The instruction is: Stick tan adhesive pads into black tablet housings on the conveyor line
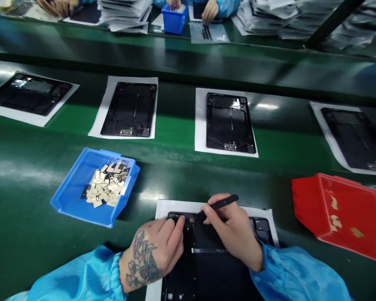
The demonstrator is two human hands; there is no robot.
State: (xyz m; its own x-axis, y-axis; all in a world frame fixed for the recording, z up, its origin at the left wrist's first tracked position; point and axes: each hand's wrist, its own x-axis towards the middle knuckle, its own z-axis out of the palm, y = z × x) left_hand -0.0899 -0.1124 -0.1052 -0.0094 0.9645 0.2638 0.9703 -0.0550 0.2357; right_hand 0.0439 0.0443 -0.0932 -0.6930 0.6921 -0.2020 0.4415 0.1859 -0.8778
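A black tablet housing (pixel 219 271) lies open side up on a white sheet (pixel 167 205) right in front of me. My right hand (pixel 236 234) is closed around slim black tweezers (pixel 224 202), whose tip reaches down to the housing's upper edge. Beside that tip, my left hand (pixel 155 253) rests with curled fingers, the index fingertip and thumb at the same edge. Whatever those left fingers pinch, if anything, is hidden. A blue bin (pixel 72 205) to the left holds small pale and black pieces (pixel 108 184).
On the right stands a red bin (pixel 360 217) with a few yellowish scraps. Beyond, several tablet housings (pixel 131 108) lie on white sheets along a green belt (pixel 175 129). At the far bench are co-workers' hands (pixel 210 10), a small blue box (pixel 174 21) and paper stacks (pixel 125 14).
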